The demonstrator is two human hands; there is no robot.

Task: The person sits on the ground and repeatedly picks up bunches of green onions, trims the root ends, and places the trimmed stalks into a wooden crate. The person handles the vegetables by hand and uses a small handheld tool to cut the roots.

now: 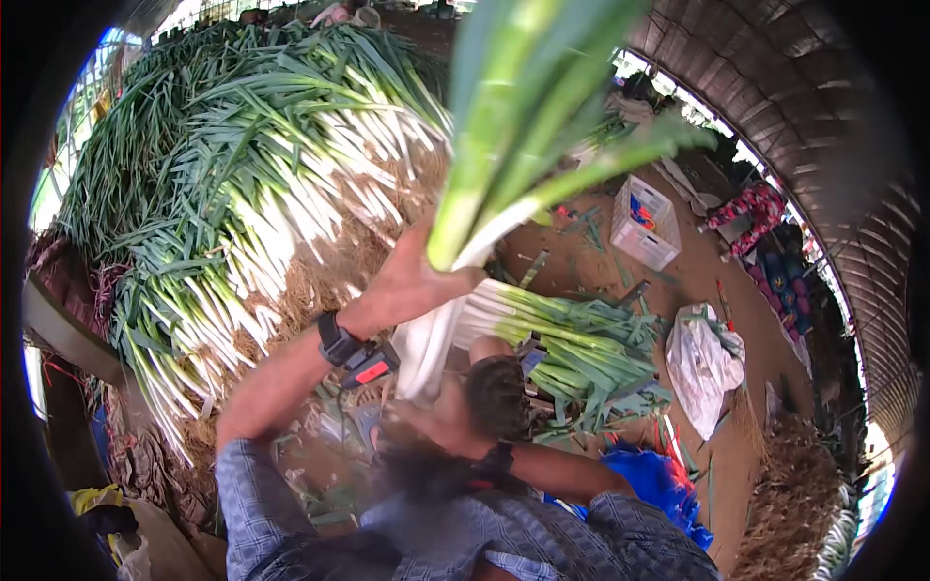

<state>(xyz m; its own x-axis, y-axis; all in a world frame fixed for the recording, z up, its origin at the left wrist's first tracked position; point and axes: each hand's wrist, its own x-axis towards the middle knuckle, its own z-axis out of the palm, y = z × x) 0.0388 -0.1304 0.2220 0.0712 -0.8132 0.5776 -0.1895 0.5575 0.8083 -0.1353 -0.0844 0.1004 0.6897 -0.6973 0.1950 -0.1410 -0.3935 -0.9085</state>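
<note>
A bunch of thick long green onions (472,210) rises in front of me, its green leaves towards the top of the view. My left hand (414,283) is closed round it, where the white stalks turn green. Near the white lower ends, my right hand (436,417) is blurred and partly hidden; its grip cannot be made out. Just beyond the hands, to the right, lies a stack of green onions (574,341) with white stalks pointing left. A large heap of green onions with brown roots (290,189) fills the left and far left.
On the brown ground to the right stand a white plastic crate (647,225) and a white sack (701,370). Blue sheeting (654,486) lies by my right arm. A person in patterned red clothing (752,214) is at the far right. Brown root trimmings (795,486) lie at lower right.
</note>
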